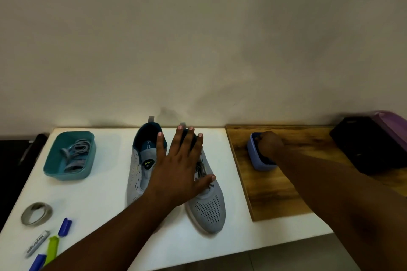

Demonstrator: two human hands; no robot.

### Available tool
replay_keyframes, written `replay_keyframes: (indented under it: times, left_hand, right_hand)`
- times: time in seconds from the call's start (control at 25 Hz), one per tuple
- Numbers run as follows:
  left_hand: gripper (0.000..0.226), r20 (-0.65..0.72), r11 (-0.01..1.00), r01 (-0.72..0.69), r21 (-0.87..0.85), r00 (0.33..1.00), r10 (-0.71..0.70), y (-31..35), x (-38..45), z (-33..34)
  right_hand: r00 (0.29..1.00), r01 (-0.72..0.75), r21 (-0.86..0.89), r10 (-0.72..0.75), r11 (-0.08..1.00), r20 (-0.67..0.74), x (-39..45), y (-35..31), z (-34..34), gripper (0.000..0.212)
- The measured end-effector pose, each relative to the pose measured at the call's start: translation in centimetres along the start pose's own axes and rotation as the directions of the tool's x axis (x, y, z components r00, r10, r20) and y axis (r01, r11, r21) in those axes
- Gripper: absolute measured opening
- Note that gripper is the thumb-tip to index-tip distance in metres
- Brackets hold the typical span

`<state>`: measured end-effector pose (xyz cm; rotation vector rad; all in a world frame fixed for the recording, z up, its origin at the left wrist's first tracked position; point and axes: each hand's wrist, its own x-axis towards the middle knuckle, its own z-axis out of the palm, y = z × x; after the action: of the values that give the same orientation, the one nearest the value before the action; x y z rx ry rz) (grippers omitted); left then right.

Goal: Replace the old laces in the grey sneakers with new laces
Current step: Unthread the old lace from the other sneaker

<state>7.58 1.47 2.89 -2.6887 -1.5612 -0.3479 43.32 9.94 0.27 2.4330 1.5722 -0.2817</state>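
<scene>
Under the spread left hand [176,167]: grey sneakers [207,207].

Right hand [269,144] fingers inside blue box [256,160]

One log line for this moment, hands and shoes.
left hand: flat over sneakers | right hand: in blue tub | old laces: teal tub

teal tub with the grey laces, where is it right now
In the head view the teal tub sits at the far left of the white table, left of the grey sneakers, beyond the tape roll.
</scene>
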Motion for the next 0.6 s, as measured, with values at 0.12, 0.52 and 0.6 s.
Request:
replay_keyframes:
  times: [0.12,0.52,0.6]
  left_hand:
    - [0.1,-0.097,0.999,0.042,0.012,0.994,-0.041,-0.6,-1.0,-0.8]
    - [0.124,0.176,0.904,0.425,-0.043,0.894,-0.412,-2.3,-9.6,3.1]
    - [0.123,0.198,0.88,0.436,-0.187,0.895,-0.401,-2.8,-10.6,3.6]
  right_hand:
    - [0.962,0.006,0.416,0.108,0.909,-0.25,-2.4,-0.7,-1.5,0.024]
    - [0.997,0.054,0.733,-0.073,0.679,-0.005,-20.3,-13.6,5.4,0.068]
    - [0.999,0.02,0.667,-0.038,0.745,0.012,-21.8,-14.8,6.4,0.063]
